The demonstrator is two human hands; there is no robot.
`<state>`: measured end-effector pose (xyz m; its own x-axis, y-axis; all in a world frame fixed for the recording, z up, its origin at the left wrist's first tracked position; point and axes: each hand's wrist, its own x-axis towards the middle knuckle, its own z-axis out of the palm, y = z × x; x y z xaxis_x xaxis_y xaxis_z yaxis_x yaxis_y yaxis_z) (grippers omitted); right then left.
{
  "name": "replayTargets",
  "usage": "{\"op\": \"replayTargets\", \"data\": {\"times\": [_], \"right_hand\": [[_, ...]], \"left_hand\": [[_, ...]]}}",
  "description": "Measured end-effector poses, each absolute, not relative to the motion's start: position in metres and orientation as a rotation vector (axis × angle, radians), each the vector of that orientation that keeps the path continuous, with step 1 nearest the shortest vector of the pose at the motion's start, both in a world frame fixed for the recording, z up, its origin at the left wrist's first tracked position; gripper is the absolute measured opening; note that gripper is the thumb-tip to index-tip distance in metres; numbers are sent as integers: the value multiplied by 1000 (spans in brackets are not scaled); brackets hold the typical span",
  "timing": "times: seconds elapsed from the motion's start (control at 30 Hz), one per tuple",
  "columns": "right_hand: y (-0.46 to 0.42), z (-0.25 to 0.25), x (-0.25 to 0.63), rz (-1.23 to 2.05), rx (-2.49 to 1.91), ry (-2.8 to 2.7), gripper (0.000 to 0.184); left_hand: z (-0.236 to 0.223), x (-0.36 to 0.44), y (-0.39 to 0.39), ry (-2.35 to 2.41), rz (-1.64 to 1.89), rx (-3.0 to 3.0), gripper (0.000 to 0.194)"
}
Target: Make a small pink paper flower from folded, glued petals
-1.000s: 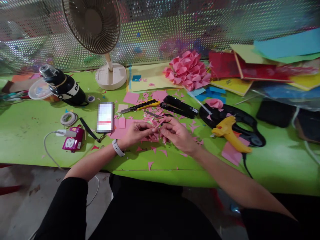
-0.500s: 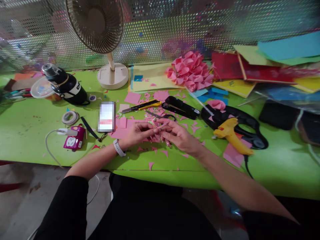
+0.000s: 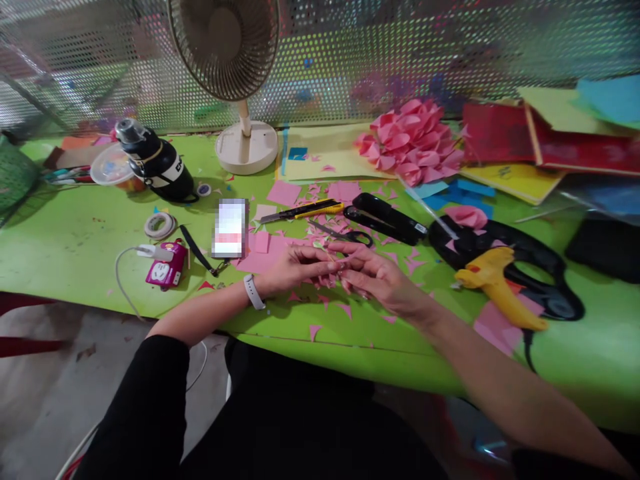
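L hand (image 3: pixel 305 267) nearly closed, thumb & fingers pinching small pink paper piece (image 3: pixel 342 261), mostly hidden btwn both hands' fingertips, above bright green desk (image 3: pixel 65 240). R hand (image 3: pixel 385 277) half-curled, fingertips at same piece; can't tell how firm its grip. Black-handled metal scissors (image 3: pixel 350 235) just beyond fingers; yellow plastic glue gun (image 3: pixel 487 264) well to R of R hand.

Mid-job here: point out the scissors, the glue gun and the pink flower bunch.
Scissors (image 3: pixel 345 235): head view, near their middle.
Glue gun (image 3: pixel 500 283): head view, yellow body.
Pink flower bunch (image 3: pixel 413 143): head view, central petals.
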<state>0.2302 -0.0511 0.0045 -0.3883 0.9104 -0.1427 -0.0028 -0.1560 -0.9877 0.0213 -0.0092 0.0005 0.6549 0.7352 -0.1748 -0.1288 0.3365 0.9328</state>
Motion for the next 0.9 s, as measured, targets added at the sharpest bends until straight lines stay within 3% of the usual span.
{"op": "replayTargets", "data": {"times": [0.3, 0.47, 0.7, 0.9], "right_hand": [[-53, 4, 225, 1661, -1063, -1327, 49], [-57, -3, 219, 1486, -1096, -1368, 37], [-63, 1, 215, 988, -1165, -1680, 16], [-59, 1, 218, 1047, -1144, -1711, 19]], "left_hand": [[-8, 25, -11, 594, 705, 1105, 34], [-8, 28, -10, 660, 881, 1145, 34], [-11, 29, -12, 649, 943, 1208, 35], [-5, 27, -10, 650, 924, 1260, 31]]}}
